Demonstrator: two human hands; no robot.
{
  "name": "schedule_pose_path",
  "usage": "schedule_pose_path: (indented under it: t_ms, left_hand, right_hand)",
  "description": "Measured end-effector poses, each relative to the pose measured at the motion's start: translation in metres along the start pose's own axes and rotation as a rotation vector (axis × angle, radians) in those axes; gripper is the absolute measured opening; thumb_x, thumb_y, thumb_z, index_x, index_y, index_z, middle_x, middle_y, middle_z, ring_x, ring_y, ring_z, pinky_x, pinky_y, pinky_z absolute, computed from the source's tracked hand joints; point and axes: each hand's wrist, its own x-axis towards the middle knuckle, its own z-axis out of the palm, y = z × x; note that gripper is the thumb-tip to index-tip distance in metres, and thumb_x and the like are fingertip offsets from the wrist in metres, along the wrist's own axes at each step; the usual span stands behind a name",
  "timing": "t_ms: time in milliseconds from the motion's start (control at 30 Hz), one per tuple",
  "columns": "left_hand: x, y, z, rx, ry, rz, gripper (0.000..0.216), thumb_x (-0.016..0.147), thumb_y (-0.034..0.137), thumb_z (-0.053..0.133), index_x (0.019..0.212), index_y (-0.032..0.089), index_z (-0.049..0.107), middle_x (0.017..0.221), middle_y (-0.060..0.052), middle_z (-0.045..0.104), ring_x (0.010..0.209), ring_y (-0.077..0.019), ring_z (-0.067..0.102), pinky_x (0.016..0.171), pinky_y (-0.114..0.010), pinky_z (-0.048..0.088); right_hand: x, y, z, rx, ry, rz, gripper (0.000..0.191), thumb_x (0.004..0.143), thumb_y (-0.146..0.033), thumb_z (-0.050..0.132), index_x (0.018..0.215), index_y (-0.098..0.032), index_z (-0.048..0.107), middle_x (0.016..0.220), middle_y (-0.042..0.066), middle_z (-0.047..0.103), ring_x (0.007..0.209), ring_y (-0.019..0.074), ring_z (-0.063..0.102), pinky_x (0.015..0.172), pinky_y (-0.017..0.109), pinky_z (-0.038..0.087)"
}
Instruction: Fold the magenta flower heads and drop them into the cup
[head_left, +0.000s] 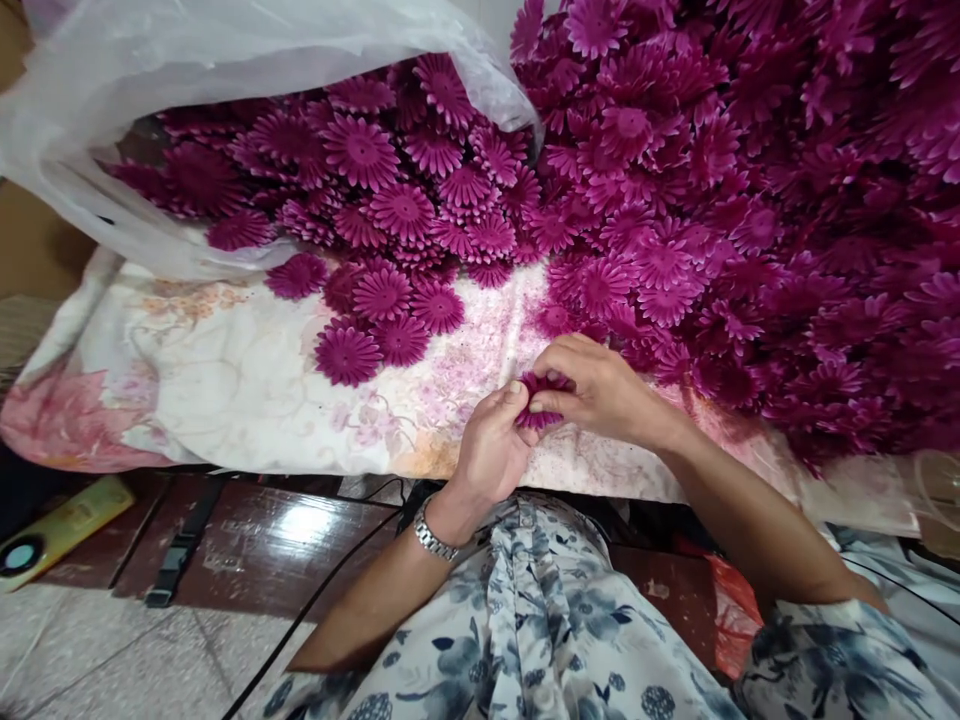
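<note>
Both hands — left, right — pinch one purple flower, tilted on edge.

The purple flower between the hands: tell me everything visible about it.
The purple flower is a small magenta daisy-shaped piece with many narrow petals, fabric or plastic by its look. The left hand and right hand pinch it from either side, hiding most of it. It sits just above the stained floral cloth, near the big pile of matching flowers.

The purple flowers look like matt moulded plastic. Beside them lies a thin, translucent plastic bag; under them, a stained printed cloth. The wristwatch is shiny metal.
</note>
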Motion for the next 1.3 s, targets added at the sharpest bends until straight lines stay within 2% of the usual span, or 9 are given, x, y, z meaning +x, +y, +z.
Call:
schedule_pose_path:
  t_ms: [100, 267, 400, 500, 633, 733, 867, 1033, 1300]
  left_hand:
    - [-0.001, 0.000, 0.001, 0.021, -0.035, 0.023, 0.013, 0.074, 0.023, 0.069, 0.070, 0.013, 0.063, 0.069, 0.000, 0.062, 0.067, -0.0104, 0.059, 0.070, -0.026, 0.053]
    - [-0.001, 0.000, 0.003, 0.025, -0.007, 0.018, 0.010, 0.071, 0.022, 0.071, 0.071, 0.014, 0.065, 0.070, 0.000, 0.063, 0.067, -0.0101, 0.058, 0.061, -0.020, 0.049]
    - [0.000, -0.004, 0.001, 0.032, 0.002, 0.108, 0.013, 0.072, 0.021, 0.069, 0.083, 0.015, 0.069, 0.079, -0.002, 0.067, 0.075, -0.0113, 0.060, 0.075, -0.023, 0.048]
    - [0.000, -0.006, 0.000, 0.028, 0.032, 0.153, 0.015, 0.074, 0.023, 0.068, 0.088, 0.017, 0.070, 0.085, -0.003, 0.069, 0.081, -0.0128, 0.061, 0.083, -0.025, 0.046]
    - [-0.002, -0.006, 0.000, 0.070, 0.002, 0.138, 0.014, 0.074, 0.024, 0.068, 0.085, 0.016, 0.070, 0.084, -0.004, 0.069, 0.087, -0.0155, 0.062, 0.085, -0.027, 0.046]
    - [-0.003, -0.005, 0.000, 0.113, -0.051, 0.121, 0.018, 0.073, 0.025, 0.069, 0.088, 0.015, 0.071, 0.086, -0.007, 0.070, 0.094, -0.0186, 0.062, 0.088, -0.029, 0.045]
    - [-0.003, -0.005, 0.001, 0.120, -0.085, 0.116, 0.021, 0.070, 0.023, 0.071, 0.089, 0.015, 0.072, 0.087, -0.006, 0.071, 0.098, -0.0194, 0.062, 0.093, -0.030, 0.043]
    - [-0.003, -0.004, 0.002, 0.124, -0.044, 0.130, 0.023, 0.064, 0.022, 0.075, 0.086, 0.015, 0.072, 0.081, -0.005, 0.070, 0.093, -0.0183, 0.063, 0.090, -0.029, 0.044]
    - [-0.003, -0.003, 0.002, 0.104, 0.030, 0.118, 0.016, 0.066, 0.024, 0.073, 0.080, 0.015, 0.070, 0.074, -0.002, 0.067, 0.068, -0.0113, 0.059, 0.065, -0.023, 0.045]
  right_hand:
    - [0.004, 0.003, -0.001, 0.057, 0.029, 0.013, 0.011, 0.084, -0.023, 0.058, 0.076, -0.017, 0.059, 0.071, 0.001, 0.057, 0.068, 0.0122, 0.050, 0.064, 0.025, 0.040]
    - [0.002, 0.000, -0.006, -0.181, -0.014, -0.027, 0.015, 0.087, -0.019, 0.048, 0.083, -0.017, 0.063, 0.081, 0.005, 0.057, 0.077, 0.0167, 0.048, 0.074, 0.033, 0.037]
    - [-0.008, -0.009, -0.004, -0.317, 0.159, -0.011, 0.015, 0.086, -0.029, 0.055, 0.095, -0.020, 0.064, 0.098, 0.009, 0.059, 0.087, 0.0213, 0.049, 0.076, 0.037, 0.037]
    - [-0.014, -0.014, 0.000, -0.372, 0.289, -0.034, 0.012, 0.084, -0.031, 0.058, 0.087, -0.021, 0.062, 0.086, 0.007, 0.060, 0.080, 0.0199, 0.050, 0.073, 0.036, 0.038]
    - [-0.015, -0.011, 0.010, -0.160, 0.248, -0.002, 0.012, 0.085, -0.022, 0.055, 0.074, -0.020, 0.055, 0.069, 0.001, 0.057, 0.068, 0.0144, 0.050, 0.065, 0.029, 0.039]
    - [-0.014, -0.006, 0.015, 0.088, 0.206, 0.125, 0.015, 0.081, -0.016, 0.058, 0.069, -0.019, 0.050, 0.064, -0.003, 0.052, 0.058, 0.0089, 0.046, 0.054, 0.022, 0.035]
    - [-0.013, -0.006, 0.014, 0.207, 0.174, 0.313, 0.015, 0.075, -0.013, 0.062, 0.073, -0.019, 0.048, 0.059, -0.008, 0.046, 0.051, 0.0059, 0.041, 0.050, 0.019, 0.032]
    - [-0.013, -0.007, 0.009, 0.141, 0.135, 0.269, 0.009, 0.078, -0.014, 0.057, 0.077, -0.019, 0.050, 0.062, -0.006, 0.049, 0.055, 0.0071, 0.043, 0.052, 0.020, 0.033]
    - [-0.009, 0.002, -0.014, -0.008, 0.228, 0.189, 0.005, 0.083, -0.021, 0.055, 0.078, -0.019, 0.056, 0.064, -0.003, 0.054, 0.055, 0.0087, 0.047, 0.052, 0.022, 0.035]
